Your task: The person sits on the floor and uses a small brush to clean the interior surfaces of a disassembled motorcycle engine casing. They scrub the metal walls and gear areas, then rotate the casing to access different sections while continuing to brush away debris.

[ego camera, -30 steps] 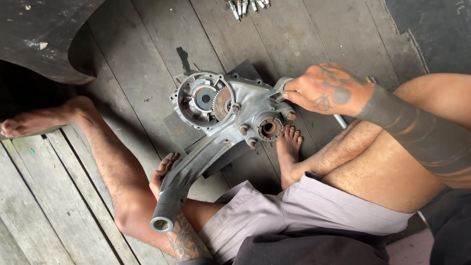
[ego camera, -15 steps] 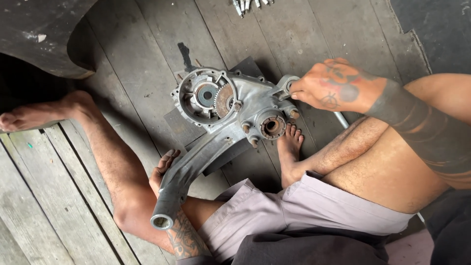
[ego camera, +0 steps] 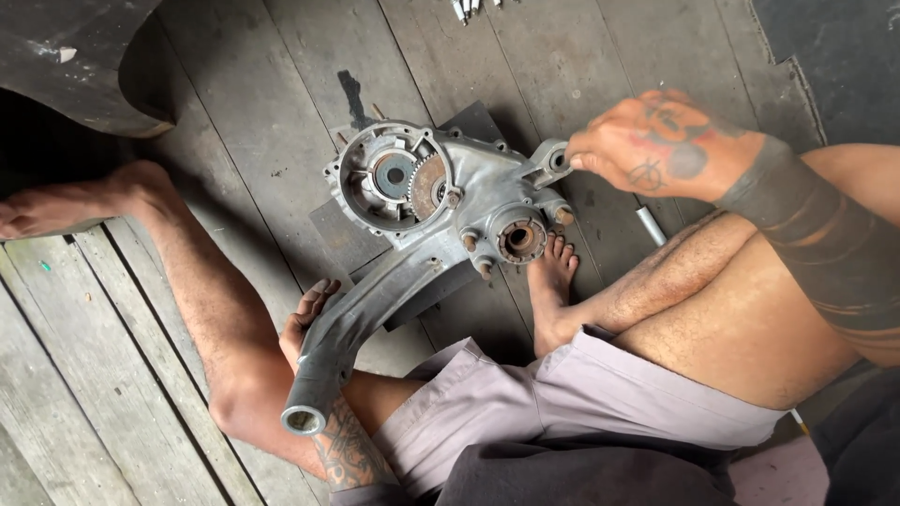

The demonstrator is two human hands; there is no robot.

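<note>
Just right hand [ego camera: 661, 145] — engine casing [ego camera: 441, 220] edge

One head-worn camera looks steeply down, close, at the plank floor [ego camera: 234, 112]; legs enter from six and three o'clock.

Engine casing [ego camera: 441, 215] sits mid-frame on the plank floor [ego camera: 234, 122], bolts [ego camera: 469, 7] top edge, metal tube [ego camera: 651, 225] just right of it.

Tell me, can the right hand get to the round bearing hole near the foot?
Probably yes. The right hand grips the casing's corner, with only bare metal between it and the hole.
</note>
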